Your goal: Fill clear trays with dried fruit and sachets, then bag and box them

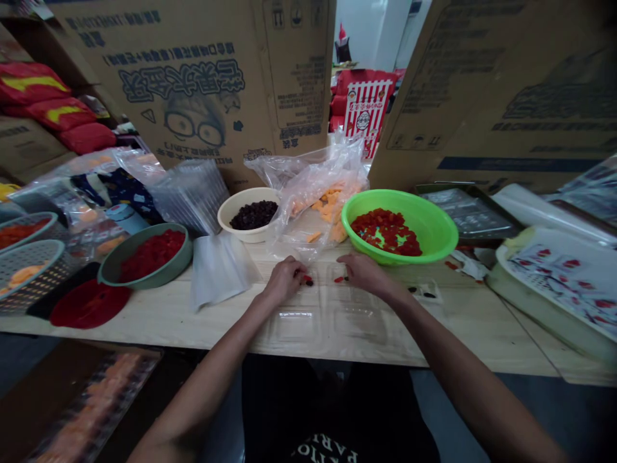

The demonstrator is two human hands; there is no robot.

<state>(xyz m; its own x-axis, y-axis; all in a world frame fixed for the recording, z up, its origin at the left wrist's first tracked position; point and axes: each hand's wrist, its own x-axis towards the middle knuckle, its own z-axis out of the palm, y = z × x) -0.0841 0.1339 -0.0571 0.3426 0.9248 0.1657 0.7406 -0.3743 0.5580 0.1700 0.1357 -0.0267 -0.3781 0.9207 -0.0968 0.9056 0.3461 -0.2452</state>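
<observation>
A clear plastic compartment tray [328, 318] lies on the wooden table [144, 318] in front of me. My left hand [285, 278] rests at its far left corner with fingers curled, touching a few dark and red pieces [307, 280]. My right hand [364, 272] rests at the tray's far right, fingers closed beside small red pieces [340, 279]. Just beyond my right hand stands a bright green bowl [434, 225] of red pieces. A cream bowl [229, 212] of dark dried fruit and a clear bag [318, 186] of orange pieces lie past my left hand.
A grey-green bowl [108, 273] of red pieces, a red lid [89, 304], mesh baskets [29, 270] and stacked clear trays [193, 193] sit left. Printed packaging [563, 276] and a metal tray [465, 212] lie right. Big cardboard boxes [193, 71] wall the back.
</observation>
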